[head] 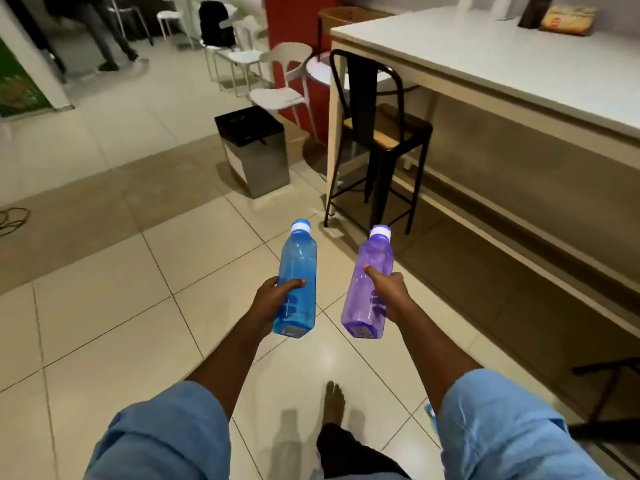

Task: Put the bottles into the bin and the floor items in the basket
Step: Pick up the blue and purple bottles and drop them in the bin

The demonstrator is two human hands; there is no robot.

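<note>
Far left, a thin cable (14,220) lies looped on the tiled floor (138,306) at the frame edge. Further back, centre-left, white chairs (273,95) stand in a loose group. In front of them is the bin (254,157): grey metal body, black top, white label on its left face. It stands upright on the floor, just left of the surface's near corner leg.

Left hand (273,297): wrapped round the lower half of the blue bottle (298,258), thumb across the top, fingers seen through the plastic underneath. The bottle is in the air above the floor, tilted forward, with its white-and-blue cap pointing away toward the bin and its base nearest the camera. A blue left sleeve (162,434) is at bottom left.

One bare foot (334,398) is on the floor between the two forearms.

Right hand (389,294): gripping the purple bottle (375,251) the same way, thumb on top and fingers curled under. This bottle is also off the floor, cap pointing forward, beside the blue one but not touching it. A blue right sleeve (498,424) is at bottom right.

Past the purple cap, a black metal stool (384,133) with a wooden seat stands partly tucked under the surface (502,64), a white counter running along the right side. At the surface's far right corner are a dark cup (535,12) and a printed packet (568,19), close together; the print is too blurred to read.
</note>
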